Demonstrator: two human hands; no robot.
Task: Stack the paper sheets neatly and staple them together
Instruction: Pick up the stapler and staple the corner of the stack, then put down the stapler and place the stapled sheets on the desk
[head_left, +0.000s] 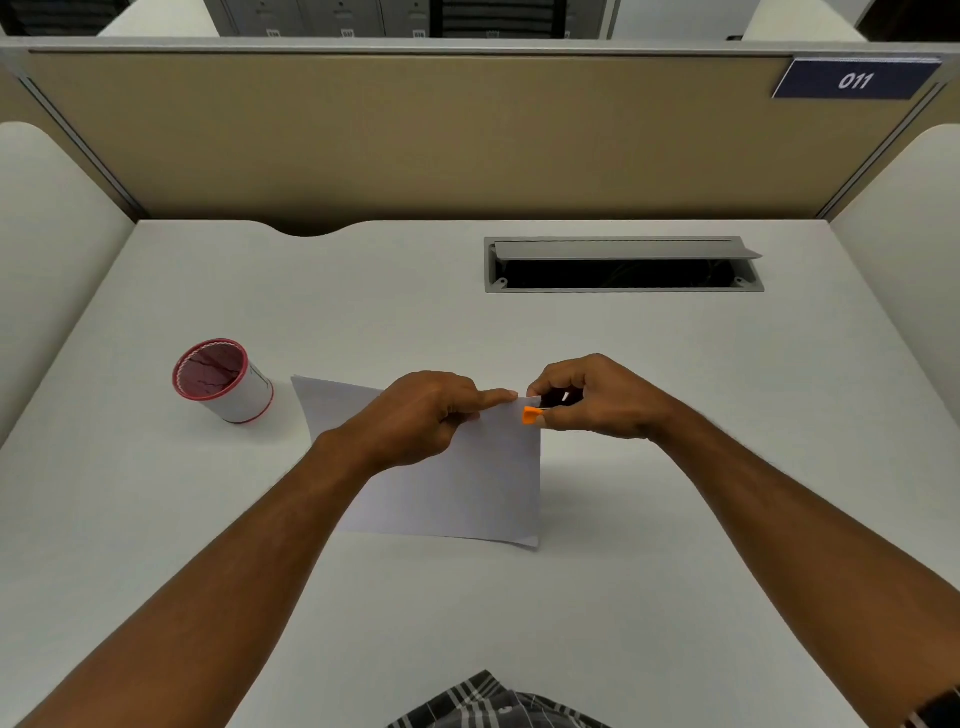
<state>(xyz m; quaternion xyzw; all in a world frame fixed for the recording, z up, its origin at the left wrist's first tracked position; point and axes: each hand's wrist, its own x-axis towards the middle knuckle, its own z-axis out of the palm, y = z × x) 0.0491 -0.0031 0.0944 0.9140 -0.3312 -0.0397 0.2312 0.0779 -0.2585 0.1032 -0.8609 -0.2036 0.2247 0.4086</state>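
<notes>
Checked cloth (493, 701) shows at the bottom edge, nearest the camera, and from either side of it two bare forearms reach forward over the pale worktop (675, 519) and converge toward the middle. On the person's left, the left hand (421, 421) lies palm down on the paper sheets (467, 483), its index finger stretched along the sheets' far edge toward the far right corner, the other fingers curled and pinching the paper there. That corner is lifted slightly off the worktop, while the near edge lies flat, with the near right corner curling a little. The right hand (597, 400) meets it from the right, fingers closed round a small stapler (535, 413), whose orange tip and a glint of metal show at the paper's corner; most of its body is hidden inside the grip. The two hands almost touch at that corner.

A red-rimmed white cup (223, 382) stands tilted in view to the left of the sheets, close to their far left corner but apart from them. Farther back on the right, an open grey cable hatch (623, 265) is set into the worktop, well clear of the hands. A tan partition (415, 140) closes the far edge, bearing a blue plate (854, 79) marked 011. Bare worktop lies open to the right of the hands and in front of the sheets.
</notes>
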